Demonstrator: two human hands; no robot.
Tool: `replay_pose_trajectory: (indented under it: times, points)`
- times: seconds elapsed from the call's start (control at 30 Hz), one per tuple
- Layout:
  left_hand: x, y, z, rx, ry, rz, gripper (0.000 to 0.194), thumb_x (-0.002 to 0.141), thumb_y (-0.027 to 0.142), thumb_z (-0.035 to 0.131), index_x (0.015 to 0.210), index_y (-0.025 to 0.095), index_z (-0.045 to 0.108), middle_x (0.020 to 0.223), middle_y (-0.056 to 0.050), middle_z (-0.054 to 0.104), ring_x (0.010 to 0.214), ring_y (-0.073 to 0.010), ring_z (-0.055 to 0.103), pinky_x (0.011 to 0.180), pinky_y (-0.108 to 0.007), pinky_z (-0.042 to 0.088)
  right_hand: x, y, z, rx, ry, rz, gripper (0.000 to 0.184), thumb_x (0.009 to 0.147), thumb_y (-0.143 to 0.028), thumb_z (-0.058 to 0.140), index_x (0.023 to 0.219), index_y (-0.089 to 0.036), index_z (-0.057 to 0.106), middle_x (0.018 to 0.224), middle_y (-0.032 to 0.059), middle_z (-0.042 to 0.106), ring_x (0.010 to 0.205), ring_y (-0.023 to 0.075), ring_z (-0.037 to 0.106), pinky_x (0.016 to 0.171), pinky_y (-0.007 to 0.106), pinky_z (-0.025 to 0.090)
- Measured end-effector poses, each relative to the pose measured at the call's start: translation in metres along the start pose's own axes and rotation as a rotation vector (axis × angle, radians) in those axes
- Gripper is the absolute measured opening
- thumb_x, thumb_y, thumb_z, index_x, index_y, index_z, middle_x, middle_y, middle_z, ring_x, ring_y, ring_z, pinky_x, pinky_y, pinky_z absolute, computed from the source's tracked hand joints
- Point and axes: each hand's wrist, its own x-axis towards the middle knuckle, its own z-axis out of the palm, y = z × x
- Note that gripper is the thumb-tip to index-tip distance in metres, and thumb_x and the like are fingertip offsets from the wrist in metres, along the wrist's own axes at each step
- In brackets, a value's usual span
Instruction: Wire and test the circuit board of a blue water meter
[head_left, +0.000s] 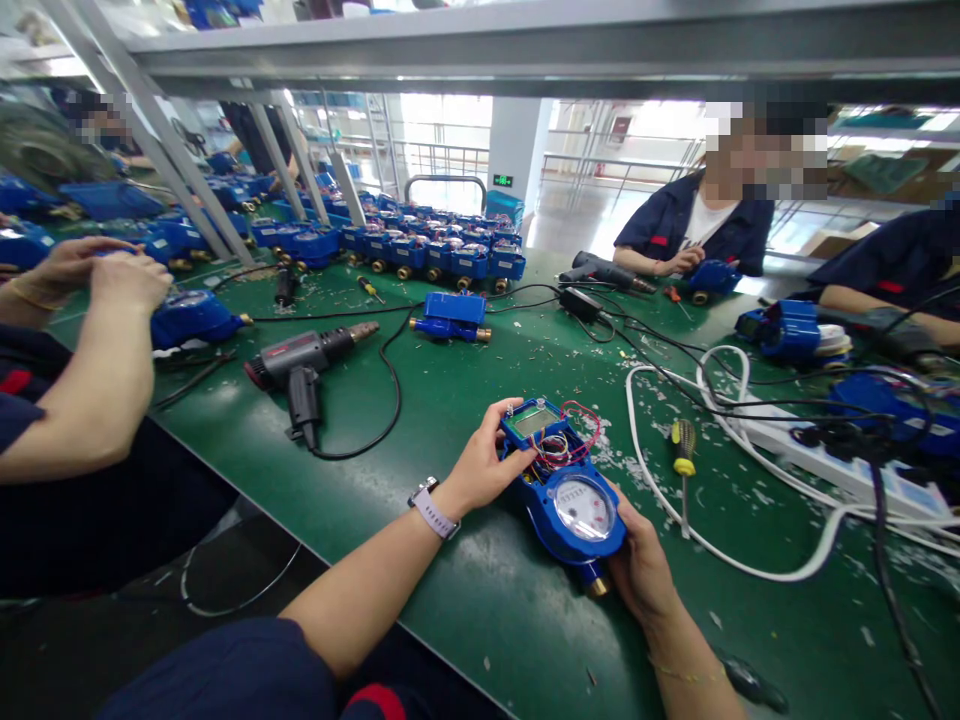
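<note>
A blue water meter (574, 515) with a round clear dial and a brass pipe end sits tilted over the green bench in front of me. My right hand (646, 565) wraps round the dial side of its body. Between the thumb and fingers of my left hand (491, 455) is the meter's display module (534, 422), a blue frame with a small screen. Red, white and yellow wires (559, 447) run from it into the open housing. The undersides of both the meter and my right fingers are hidden.
A heat gun (304, 365) lies left of centre, near another blue meter (452, 318). To the right are a yellow screwdriver (683, 455), a white power strip (832, 460) and tangled cables. Rows of meters (435, 245) stand behind. Co-workers sit left and across; a shelf (480, 50) hangs overhead.
</note>
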Motion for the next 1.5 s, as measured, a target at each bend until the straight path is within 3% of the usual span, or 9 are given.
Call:
replay_pose_trajectory:
  times: [0.2, 0.37, 0.47, 0.73, 1.1, 1.5]
  points:
    - [0.004, -0.008, 0.002, -0.266, 0.078, -0.159, 0.061, 0.075, 0.031, 0.077, 0.126, 0.021, 0.045, 0.116, -0.008, 0.063, 0.095, -0.0184, 0.065, 0.083, -0.031, 0.055, 0.000, 0.006, -0.002, -0.065, 0.012, -0.069, 0.051, 0.084, -0.057, 0.060, 0.122, -0.024, 0.068, 0.131, 0.0075, 0.065, 0.127, 0.0329, 0.054, 0.114, 0.051, 0.033]
    - [0.006, -0.010, 0.003, -0.357, 0.125, -0.188, 0.061, 0.071, 0.028, 0.079, 0.122, 0.021, 0.049, 0.116, -0.005, 0.063, 0.099, -0.0169, 0.063, 0.089, -0.030, 0.052, 0.000, 0.007, -0.005, -0.162, 0.012, -0.153, 0.055, 0.089, -0.057, 0.055, 0.130, -0.021, 0.064, 0.136, 0.0080, 0.061, 0.131, 0.0316, 0.050, 0.115, 0.048, 0.032]
    - [0.006, -0.009, 0.004, -0.359, 0.140, -0.193, 0.057, 0.072, 0.028, 0.077, 0.121, 0.021, 0.050, 0.116, -0.005, 0.063, 0.097, -0.0159, 0.063, 0.088, -0.029, 0.051, -0.001, 0.004, -0.006, -0.220, 0.013, -0.181, 0.056, 0.091, -0.055, 0.055, 0.135, -0.021, 0.059, 0.136, 0.0094, 0.061, 0.129, 0.0323, 0.052, 0.112, 0.049, 0.036]
    - [0.007, -0.010, 0.004, -0.355, 0.143, -0.185, 0.055, 0.075, 0.033, 0.077, 0.121, 0.021, 0.051, 0.114, -0.006, 0.065, 0.101, -0.0196, 0.063, 0.089, -0.032, 0.051, -0.005, -0.003, -0.002, -0.314, 0.054, -0.262, 0.050, 0.091, -0.053, 0.055, 0.132, -0.024, 0.061, 0.142, 0.0079, 0.055, 0.131, 0.0318, 0.048, 0.115, 0.048, 0.028]
    - [0.007, -0.009, 0.004, -0.362, 0.136, -0.185, 0.055, 0.074, 0.032, 0.077, 0.120, 0.022, 0.050, 0.113, -0.005, 0.064, 0.097, -0.0179, 0.063, 0.087, -0.031, 0.051, -0.008, -0.008, 0.001, -0.365, 0.074, -0.279, 0.049, 0.091, -0.052, 0.054, 0.128, -0.023, 0.064, 0.138, 0.0080, 0.059, 0.125, 0.0315, 0.053, 0.111, 0.045, 0.035]
    - [0.004, -0.009, 0.003, -0.323, 0.092, -0.179, 0.057, 0.075, 0.029, 0.075, 0.124, 0.022, 0.047, 0.118, -0.006, 0.062, 0.101, -0.0185, 0.063, 0.089, -0.032, 0.052, -0.007, -0.006, 0.003, -0.350, 0.085, -0.268, 0.050, 0.091, -0.053, 0.053, 0.129, -0.022, 0.063, 0.134, 0.0095, 0.061, 0.123, 0.0319, 0.055, 0.111, 0.047, 0.035]
